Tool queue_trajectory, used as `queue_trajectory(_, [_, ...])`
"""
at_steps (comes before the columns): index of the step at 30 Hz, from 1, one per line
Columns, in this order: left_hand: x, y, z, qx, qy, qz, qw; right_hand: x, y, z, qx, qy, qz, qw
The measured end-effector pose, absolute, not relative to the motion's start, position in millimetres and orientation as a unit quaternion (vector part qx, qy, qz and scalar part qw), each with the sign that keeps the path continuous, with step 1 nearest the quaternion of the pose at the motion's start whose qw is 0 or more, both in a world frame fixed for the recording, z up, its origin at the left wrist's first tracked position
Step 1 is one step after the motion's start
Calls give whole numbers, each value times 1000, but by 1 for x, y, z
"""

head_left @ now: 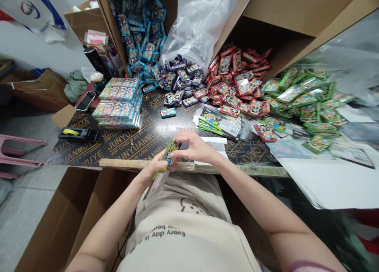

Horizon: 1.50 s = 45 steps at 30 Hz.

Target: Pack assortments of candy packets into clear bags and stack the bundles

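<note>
My left hand point(154, 165) and right hand point(192, 147) are both gripping one green packet point(169, 159), fingers closed on it, just above the wooden strip point(124, 164) at the edge of the black plywood board point(127, 143). Packet's long axis is tilted, top end up and away to my right, lower end toward me. Ahead: four loose piles, blue point(142, 39), purple point(180, 76), red point(237, 74), green point(302, 94). Also one stacked block of boxes point(118, 102), one tape dispenser point(78, 134), one phone point(85, 101).

Probably a packing room: colour-sorted heaps of packets point(237, 80), a tape dispenser point(78, 134), cardboard cartons point(69, 212), a plywood bench point(133, 143).
</note>
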<state>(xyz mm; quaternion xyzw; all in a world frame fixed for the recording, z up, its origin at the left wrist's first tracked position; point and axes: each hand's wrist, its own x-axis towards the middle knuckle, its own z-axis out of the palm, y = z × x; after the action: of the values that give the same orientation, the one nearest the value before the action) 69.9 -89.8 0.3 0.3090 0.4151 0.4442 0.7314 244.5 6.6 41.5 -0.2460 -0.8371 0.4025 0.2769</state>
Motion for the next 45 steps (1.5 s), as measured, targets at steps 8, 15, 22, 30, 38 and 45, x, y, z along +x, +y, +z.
queue_trajectory(8, [70,-86,6,310,468,443,699,256,9,33,-243,-821,454,245])
queue_trajectory(15, [68,-78,2,284,516,484,647,247,9,0,-387,-603,572,400])
queue_trajectory(22, [65,-73,5,481,598,450,456,236,-4,-4,-392,-611,584,363])
queue_trajectory(30, [59,-53,-1,389,569,550,472,237,-10,-5,-283,-574,728,247])
queue_trajectory(38, [65,-36,-12,459,523,510,506,245,25,-5,-380,-600,569,414])
queue_trajectory(45, [106,-25,-12,303,424,634,571,210,33,26,-430,-390,557,594])
